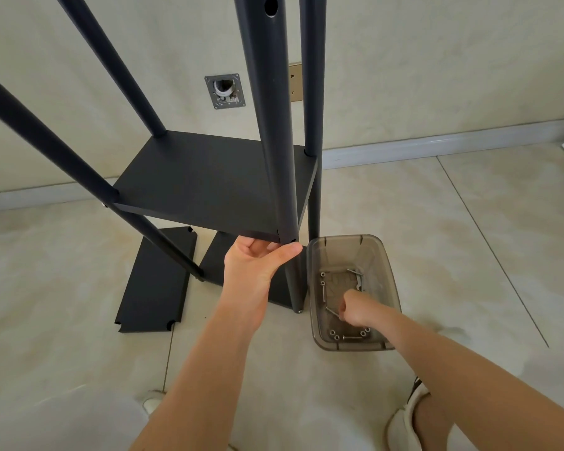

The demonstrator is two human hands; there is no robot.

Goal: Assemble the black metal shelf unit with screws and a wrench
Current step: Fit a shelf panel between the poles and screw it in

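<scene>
A screw is being fetched for the shelf's near corner. The right hand (355, 309) is lowered into the plastic tub (388, 271) just right of the front post (275, 157), its fingers curled among loose screws (349, 336); whether one is pinched cannot be told. The left hand (258, 265) is curled under the corner of the shelf (209, 183), thumb pressed against that post. Spare panels (157, 281) lie on the floor left of the post. Next, a screw must be lifted and lined up with the corner hole while the shelf is held level.
</scene>
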